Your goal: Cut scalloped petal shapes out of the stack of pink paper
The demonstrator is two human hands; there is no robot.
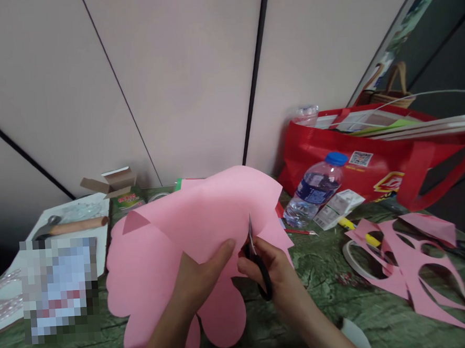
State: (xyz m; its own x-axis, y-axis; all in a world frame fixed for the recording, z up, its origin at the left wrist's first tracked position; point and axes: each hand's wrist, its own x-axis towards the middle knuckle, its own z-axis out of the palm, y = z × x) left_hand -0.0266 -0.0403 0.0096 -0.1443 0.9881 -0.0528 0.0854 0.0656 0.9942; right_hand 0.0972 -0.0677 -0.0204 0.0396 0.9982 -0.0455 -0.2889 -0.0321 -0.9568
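Note:
A large sheet of pink paper [214,206] curves upward in front of me, held by my left hand [201,275], whose thumb lies on top while the other fingers are hidden beneath. My right hand [276,271] grips black-handled scissors [264,277]. Their blades point away from me at the sheet's near right edge, and part of one blade shows above the pink surface. Under the sheet lie pink scalloped paper shapes [140,274] with rounded lobes.
Behind on the right stands a red bag [381,159], with a water bottle [316,190] and small white box [339,209] before it. Pink paper scraps with holes [411,263] lie over a tape roll [356,261]. At left are a hammer [78,225] and an opened box [127,196].

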